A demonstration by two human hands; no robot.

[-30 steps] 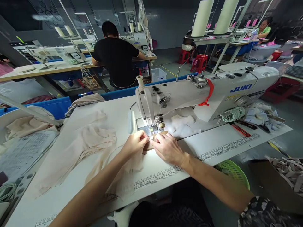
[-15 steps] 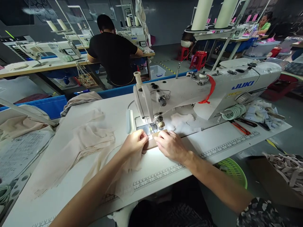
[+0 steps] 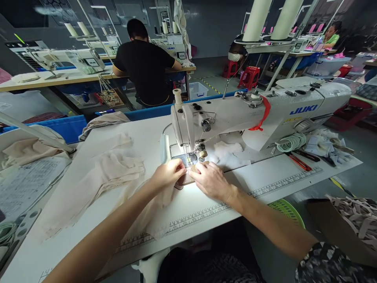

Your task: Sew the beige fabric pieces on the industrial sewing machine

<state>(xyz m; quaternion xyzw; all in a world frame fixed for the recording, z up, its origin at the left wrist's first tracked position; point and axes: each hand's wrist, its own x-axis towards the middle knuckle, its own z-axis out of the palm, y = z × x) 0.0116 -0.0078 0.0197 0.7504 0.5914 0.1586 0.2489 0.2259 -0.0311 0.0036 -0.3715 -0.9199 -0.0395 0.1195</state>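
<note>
My left hand (image 3: 169, 175) is closed in a pinch just left of the presser foot (image 3: 189, 158), on a sheer beige fabric piece (image 3: 160, 210) that trails down over the table front. To the right, my right hand (image 3: 212, 180) has its fingers curled and pressed down at the edge of the same fabric; its fingertips are partly hidden. A brown plate (image 3: 186, 180) shows between the hands. Both hands sit under the lit needle area of the white sewing machine (image 3: 224, 118). More beige fabric pieces (image 3: 103, 173) lie in a loose pile to the left.
A ruler scale (image 3: 206, 214) runs along the table front. Red-handled snips (image 3: 299, 162), a coil of pale green cord (image 3: 291, 142) and fabric scraps (image 3: 326, 142) lie at the right. A green basket (image 3: 287, 212) stands below. Another person (image 3: 144, 67) sits at a machine beyond.
My camera view has shifted slightly, so the scene sits a little further right. Both hands stay by the needle; the fabric under my left forearm hangs a little differently.
</note>
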